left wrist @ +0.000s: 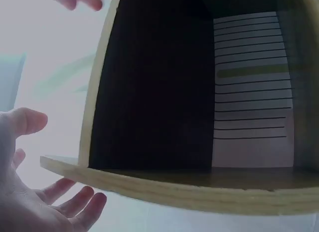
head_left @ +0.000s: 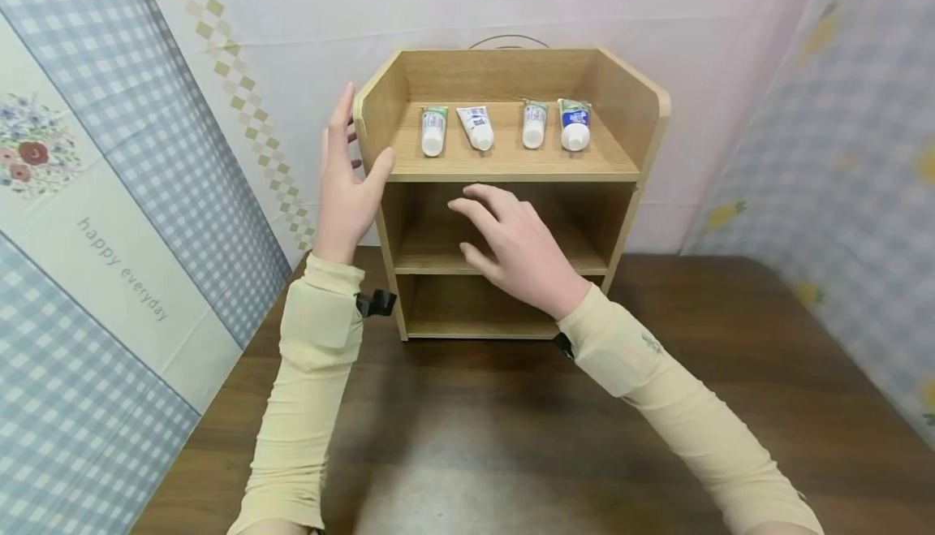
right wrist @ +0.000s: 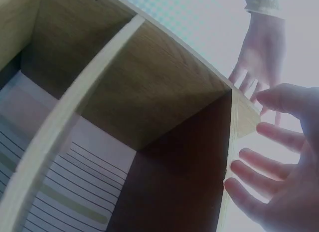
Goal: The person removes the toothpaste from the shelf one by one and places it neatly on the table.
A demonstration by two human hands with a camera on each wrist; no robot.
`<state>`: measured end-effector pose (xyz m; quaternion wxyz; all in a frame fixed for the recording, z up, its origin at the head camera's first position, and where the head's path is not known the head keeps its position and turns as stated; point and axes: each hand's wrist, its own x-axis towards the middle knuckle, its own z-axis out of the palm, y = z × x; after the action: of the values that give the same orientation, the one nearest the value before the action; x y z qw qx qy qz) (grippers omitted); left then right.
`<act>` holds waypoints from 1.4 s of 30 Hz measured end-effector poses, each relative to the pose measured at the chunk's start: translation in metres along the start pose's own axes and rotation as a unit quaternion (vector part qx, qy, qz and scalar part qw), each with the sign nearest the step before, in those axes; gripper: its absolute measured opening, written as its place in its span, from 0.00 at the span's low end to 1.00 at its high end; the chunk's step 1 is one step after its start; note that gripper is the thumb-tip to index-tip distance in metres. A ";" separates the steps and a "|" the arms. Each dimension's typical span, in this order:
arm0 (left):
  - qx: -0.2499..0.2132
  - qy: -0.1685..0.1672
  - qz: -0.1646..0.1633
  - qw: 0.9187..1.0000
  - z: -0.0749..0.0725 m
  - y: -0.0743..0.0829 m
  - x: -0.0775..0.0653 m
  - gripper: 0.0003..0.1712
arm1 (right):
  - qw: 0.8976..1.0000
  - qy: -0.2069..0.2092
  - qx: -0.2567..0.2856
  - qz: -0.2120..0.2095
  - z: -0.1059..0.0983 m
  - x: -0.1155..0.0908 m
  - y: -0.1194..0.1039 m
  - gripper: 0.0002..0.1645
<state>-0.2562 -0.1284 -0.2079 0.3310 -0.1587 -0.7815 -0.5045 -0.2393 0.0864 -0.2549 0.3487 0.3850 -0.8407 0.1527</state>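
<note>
A wooden shelf unit (head_left: pixel 511 178) stands upright in the head view. On its top board lie several small white squeeze tubes, caps toward the front: a green-edged one (head_left: pixel 433 131), a tilted one (head_left: pixel 477 127), another (head_left: pixel 534 123) and a blue-labelled one (head_left: pixel 575 124). My left hand (head_left: pixel 346 186) is at the unit's left side panel, thumb near the front edge, fingers along the outside; contact is unclear. Before the middle compartment hovers my right hand (head_left: pixel 514 247), fingers loosely bent, holding nothing. In the right wrist view, its fingertips (right wrist: pixel 234 184) are near a board edge.
The unit stands on a dark wooden table (head_left: pixel 453 437) against a pale cloth backdrop (head_left: pixel 307 23). Blue checked cloth (head_left: pixel 95 113) hangs on the left, and a patterned cloth (head_left: pixel 840 194) on the right. A thin curved cord (head_left: pixel 509 36) shows behind the unit's top.
</note>
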 end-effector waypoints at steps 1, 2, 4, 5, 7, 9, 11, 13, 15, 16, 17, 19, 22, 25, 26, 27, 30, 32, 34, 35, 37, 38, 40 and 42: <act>0.000 -0.001 -0.002 1.000 0.001 0.003 0.003 0.42 | 1.000 0.004 0.000 0.002 0.000 0.003 0.000 0.27; -0.002 -0.002 -0.006 1.000 0.001 0.004 0.005 0.42 | 1.000 0.007 -0.001 0.004 0.000 0.006 0.001 0.27; -0.014 0.002 -0.012 1.000 0.004 0.003 0.011 0.43 | 1.000 0.011 -0.003 0.008 0.000 0.012 0.001 0.28; -0.020 0.006 -0.016 1.000 0.005 0.002 0.013 0.44 | 1.000 0.012 -0.003 0.009 0.000 0.015 0.001 0.28; -0.036 0.016 -0.020 0.999 0.007 -0.002 0.017 0.45 | 1.000 0.014 -0.001 0.007 0.000 0.022 0.002 0.29; -0.050 0.021 -0.021 0.998 0.008 -0.007 0.020 0.45 | 1.000 0.013 -0.001 0.005 0.001 0.029 0.003 0.30; -0.061 0.019 -0.026 0.998 0.009 -0.012 0.022 0.44 | 1.000 0.011 0.000 0.001 0.001 0.038 0.004 0.31; -0.070 0.011 -0.027 0.997 0.009 -0.016 0.023 0.42 | 1.000 0.008 -0.005 -0.003 0.003 0.047 0.005 0.33; -0.079 0.003 -0.030 0.996 0.008 -0.019 0.023 0.41 | 1.000 0.002 -0.016 -0.003 0.006 0.057 0.005 0.34; -0.081 0.000 -0.029 0.996 0.008 -0.020 0.024 0.41 | 1.000 -0.002 -0.023 -0.001 0.008 0.062 0.006 0.35; -0.082 -0.001 -0.026 0.996 0.007 -0.021 0.025 0.40 | 0.999 -0.007 -0.032 0.002 0.010 0.066 0.006 0.35; -0.079 -0.004 -0.024 0.997 0.007 -0.022 0.026 0.40 | 0.999 -0.018 -0.050 0.015 0.013 0.075 0.007 0.37; -0.072 -0.006 -0.026 0.997 0.008 -0.023 0.028 0.41 | 0.996 -0.042 -0.075 0.038 0.018 0.083 0.008 0.40; -0.071 -0.002 -0.027 0.997 0.009 -0.024 0.028 0.41 | 0.992 -0.068 -0.089 0.052 0.022 0.086 0.008 0.41; -0.070 0.002 -0.028 0.997 0.009 -0.025 0.028 0.41 | 0.992 -0.074 -0.090 0.053 0.023 0.087 0.008 0.40; -0.069 0.006 -0.029 0.997 0.009 -0.025 0.027 0.41 | 0.992 -0.077 -0.089 0.053 0.024 0.087 0.008 0.40; -0.062 0.017 -0.029 0.997 0.011 -0.026 0.027 0.41 | 0.993 -0.068 -0.079 0.056 0.024 0.086 0.009 0.38; -0.056 0.022 -0.030 0.998 0.013 -0.027 0.027 0.41 | 0.995 -0.045 -0.070 0.057 0.023 0.084 0.009 0.34; -0.050 0.025 -0.030 0.998 0.014 -0.028 0.027 0.41 | 0.997 -0.015 -0.054 0.061 0.023 0.081 0.010 0.28; -0.048 0.024 -0.030 0.998 0.015 -0.028 0.027 0.41 | 0.997 0.000 -0.047 0.062 0.023 0.080 0.010 0.25; -0.050 0.024 -0.027 0.998 0.017 -0.029 0.027 0.41 | 0.997 0.026 -0.038 0.061 0.022 0.078 0.010 0.20; -0.051 0.025 -0.024 0.998 0.017 -0.030 0.027 0.41 | 0.997 0.035 -0.037 0.061 0.022 0.078 0.010 0.19; -0.055 0.026 -0.019 0.998 0.017 -0.030 0.027 0.41 | 0.996 0.048 -0.046 0.067 0.022 0.079 0.010 0.19; -0.057 0.028 -0.016 0.998 0.018 -0.031 0.028 0.41 | 0.994 0.051 -0.059 0.078 0.023 0.080 0.012 0.18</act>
<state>-0.3007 -0.1286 -0.2149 0.3348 -0.1506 -0.7444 -0.5578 -0.2957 0.0386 -0.2147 0.4007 0.2890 -0.8566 0.1489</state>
